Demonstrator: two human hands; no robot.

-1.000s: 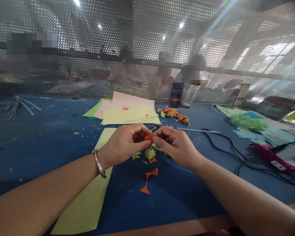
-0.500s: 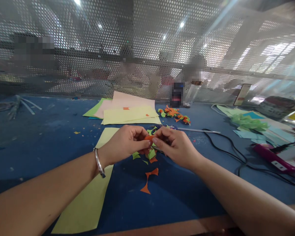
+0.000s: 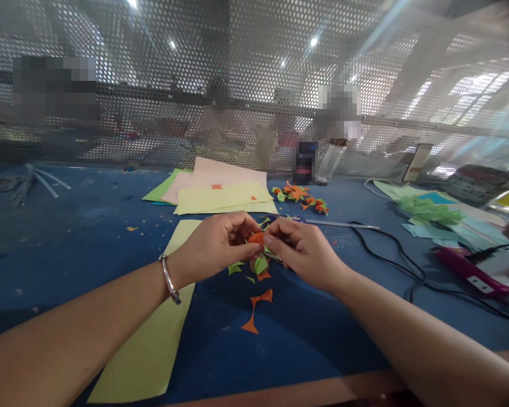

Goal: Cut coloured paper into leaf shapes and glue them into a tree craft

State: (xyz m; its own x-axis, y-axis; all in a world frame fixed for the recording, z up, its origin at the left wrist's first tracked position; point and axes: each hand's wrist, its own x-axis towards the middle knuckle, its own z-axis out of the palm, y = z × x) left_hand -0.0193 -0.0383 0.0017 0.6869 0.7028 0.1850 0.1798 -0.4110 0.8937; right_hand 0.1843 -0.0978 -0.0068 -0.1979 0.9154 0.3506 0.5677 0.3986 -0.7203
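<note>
Between my two hands is a small orange paper piece [image 3: 257,238]. My left hand [image 3: 220,244] pinches it from the left, thumb below and fingers curled above. The thumb and forefinger of my right hand [image 3: 303,249] close on its right end. Green paper scraps [image 3: 261,264] lie on the table under the hands, partly hidden by them. Closer to me rests a cut orange paper scrap [image 3: 254,311]. A long yellow-green paper strip [image 3: 152,350] lies beneath my left forearm.
Stacked paper sheets [image 3: 224,199] lie at the back, beside a pile of orange and green cuttings [image 3: 299,193]. A clear bottle [image 3: 333,161] stands by the perforated screen [image 3: 152,51]. To the right are a black cable [image 3: 390,257] and a magenta power strip [image 3: 470,274].
The fingers of my left hand have shifted up slightly, and more of the orange paper piece shows between the hands. Both hands keep their hold.
</note>
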